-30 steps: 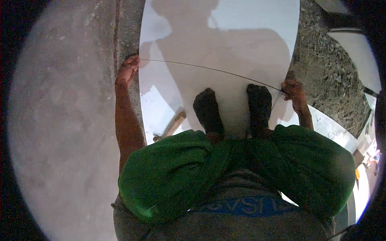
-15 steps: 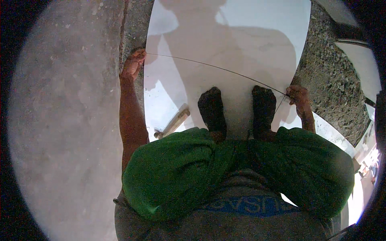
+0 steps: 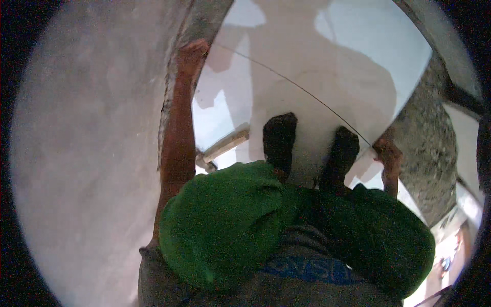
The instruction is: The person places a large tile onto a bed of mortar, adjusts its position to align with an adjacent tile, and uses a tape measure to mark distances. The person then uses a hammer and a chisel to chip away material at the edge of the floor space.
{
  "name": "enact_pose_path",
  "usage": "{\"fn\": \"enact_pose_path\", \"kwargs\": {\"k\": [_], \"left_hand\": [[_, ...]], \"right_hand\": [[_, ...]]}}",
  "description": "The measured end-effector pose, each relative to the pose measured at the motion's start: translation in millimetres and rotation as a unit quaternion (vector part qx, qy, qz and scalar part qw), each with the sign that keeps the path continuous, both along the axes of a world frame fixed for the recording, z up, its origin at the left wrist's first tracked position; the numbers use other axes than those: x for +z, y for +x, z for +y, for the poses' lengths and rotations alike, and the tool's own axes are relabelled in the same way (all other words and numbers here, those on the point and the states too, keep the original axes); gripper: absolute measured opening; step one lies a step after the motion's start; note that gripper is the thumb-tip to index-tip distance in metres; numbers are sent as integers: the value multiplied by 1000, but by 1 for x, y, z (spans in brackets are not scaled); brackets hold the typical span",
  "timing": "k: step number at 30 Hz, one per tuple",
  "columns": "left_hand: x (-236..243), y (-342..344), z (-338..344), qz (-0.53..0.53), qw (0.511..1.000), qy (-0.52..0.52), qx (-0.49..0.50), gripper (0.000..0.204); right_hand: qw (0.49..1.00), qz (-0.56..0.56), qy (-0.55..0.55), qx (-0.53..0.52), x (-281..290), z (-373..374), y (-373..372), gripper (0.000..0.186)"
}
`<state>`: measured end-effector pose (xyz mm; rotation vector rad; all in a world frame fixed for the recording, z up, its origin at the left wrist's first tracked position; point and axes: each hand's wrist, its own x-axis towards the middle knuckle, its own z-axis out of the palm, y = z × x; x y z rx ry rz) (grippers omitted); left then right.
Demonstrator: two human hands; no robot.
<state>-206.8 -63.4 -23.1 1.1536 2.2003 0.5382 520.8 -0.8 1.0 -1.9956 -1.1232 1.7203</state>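
A thin dark string or wire (image 3: 308,93) runs slantwise over a large white slab (image 3: 394,30), from far left to near right. At its far left end my left hand (image 3: 194,48) is closed at the slab's left edge; the fingers look pinched round the end. By the slab's right edge, my right hand (image 3: 389,156) grips the other end with curled fingers. My feet in dark socks (image 3: 280,135) rest on the slab between the hands. Near my left knee lies a hammer (image 3: 227,145) with a wooden handle, its head toward my left forearm.
To the left spreads a smooth grey concrete surface (image 3: 92,128), with a rough edge along the slab. Rough gravelly ground (image 3: 429,138) borders the slab on the right. Farther right are pale panels (image 3: 463,138) and bright clutter (image 3: 450,256). My shadow covers much of the slab.
The view has swung, so the slab sits tilted. My left hand is farther up the slab's left edge and my right hand is lower, so the string slants more steeply.
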Motion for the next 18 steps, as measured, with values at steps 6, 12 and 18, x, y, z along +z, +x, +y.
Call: {"fn": "enact_pose_path", "kwargs": {"k": [6,12,18], "left_hand": [[54,112,-69,-205,951,174,153,30],[146,261,-147,-469,871,-30,143,42],[123,275,-265,-403,881,-33,246,38]], "right_hand": [[999,14,25,35,18,14,17,39],[992,-9,-14,124,44,40,-15,41],[972,-20,-74,223,79,55,-70,43]]}}
